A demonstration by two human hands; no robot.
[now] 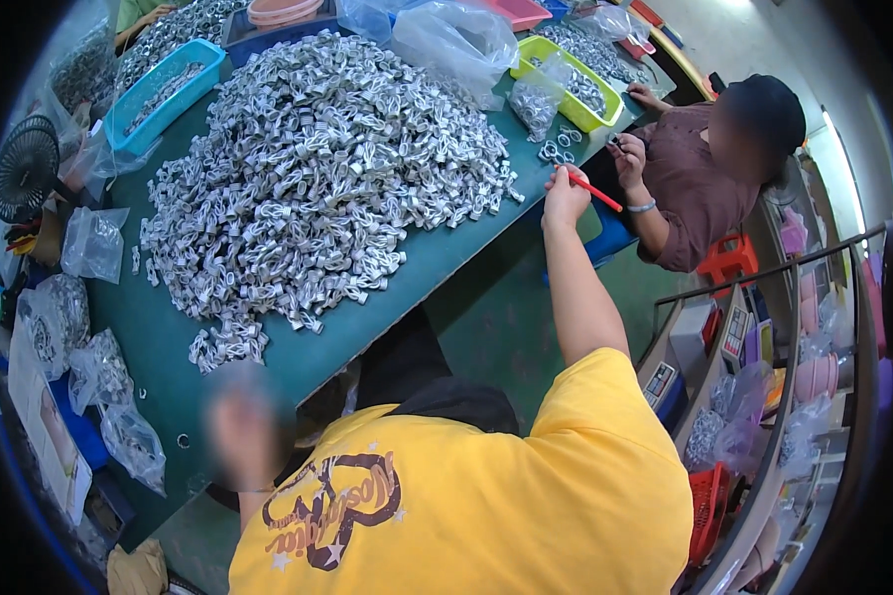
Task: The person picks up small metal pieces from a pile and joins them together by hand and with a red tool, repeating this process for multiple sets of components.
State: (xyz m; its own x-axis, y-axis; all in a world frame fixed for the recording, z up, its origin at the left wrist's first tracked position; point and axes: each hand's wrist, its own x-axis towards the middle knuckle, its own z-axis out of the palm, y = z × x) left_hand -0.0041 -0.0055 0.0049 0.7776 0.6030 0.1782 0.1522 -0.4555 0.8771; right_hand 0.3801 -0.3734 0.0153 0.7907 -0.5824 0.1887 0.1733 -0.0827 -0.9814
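My right hand (567, 196) is stretched out to the right at the table's edge, fingers closed round a slim red pen-like stick (597, 190). Just beyond it lie a few loose metal rings (556, 152). My left hand (248, 426) is at the near left, over the green tabletop; it is blurred, so its fingers and anything in them cannot be made out. In front of it rises a large heap of small silvery metal pieces with loops (327, 169), and a small cluster of them (230, 344) lies closest to that hand.
A seated co-worker (704, 178) handles a small dark piece at the right. A blue basket (129, 124), a lime-green basket (610, 109) and clear plastic bags (456, 45) line the far side. Filled bags (99, 367) and a black fan (28, 169) stand left; shelves (804, 327) stand right.
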